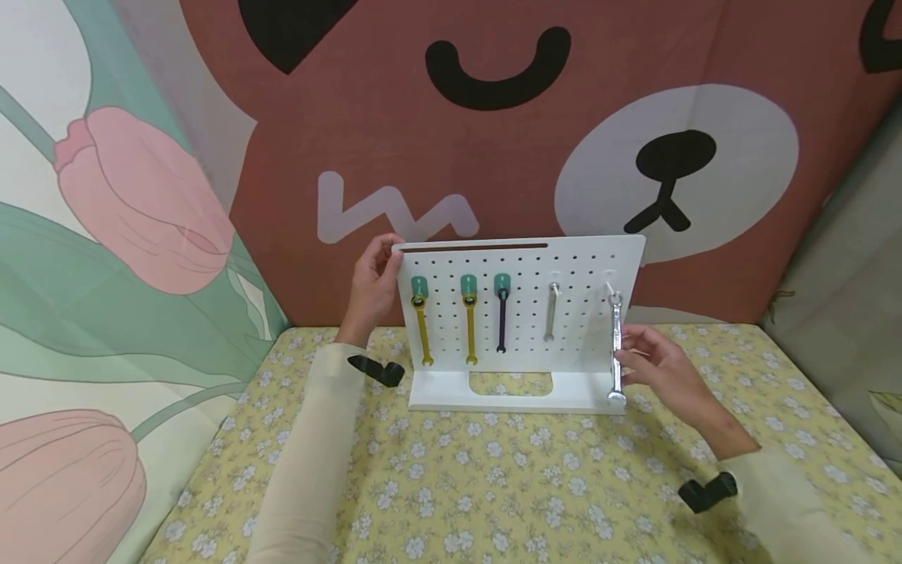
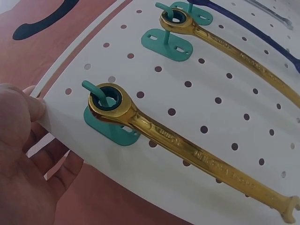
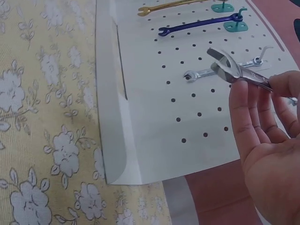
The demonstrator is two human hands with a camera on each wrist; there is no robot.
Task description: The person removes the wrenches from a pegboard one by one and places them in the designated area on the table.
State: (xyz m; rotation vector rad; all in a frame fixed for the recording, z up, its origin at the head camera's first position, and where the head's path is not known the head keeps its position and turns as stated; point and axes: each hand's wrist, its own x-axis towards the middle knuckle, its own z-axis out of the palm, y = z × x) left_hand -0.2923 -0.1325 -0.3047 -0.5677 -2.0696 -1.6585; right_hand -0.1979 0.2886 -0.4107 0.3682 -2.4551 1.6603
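Left hand (image 1: 373, 286) grips the board (image 1: 524, 333) at its upper left edge, thumb in front, the other fingers partly hidden behind. Right hand (image 1: 665, 372) pinches the chrome wrench (image 1: 616, 345) at the board's right end; its top is covered by the hand in the right wrist view, so can't tell if it's on the hook (image 1: 610, 288). Further left hang a small silver wrench (image 1: 551, 313), faint against white, a purple wrench (image 1: 502, 321) and two gold wrenches (image 1: 470, 333); left wrist view cuts off the purple one and one gold. Lettering on gold is blurry. Both sleeves (image 1: 306, 462) run out of frame. Yellow flowered cloth (image 1: 451, 486) below; bear-print backdrop (image 1: 395, 141) far side, tulip print (image 1: 141, 204) left, greyish curtain (image 1: 846, 274) right.
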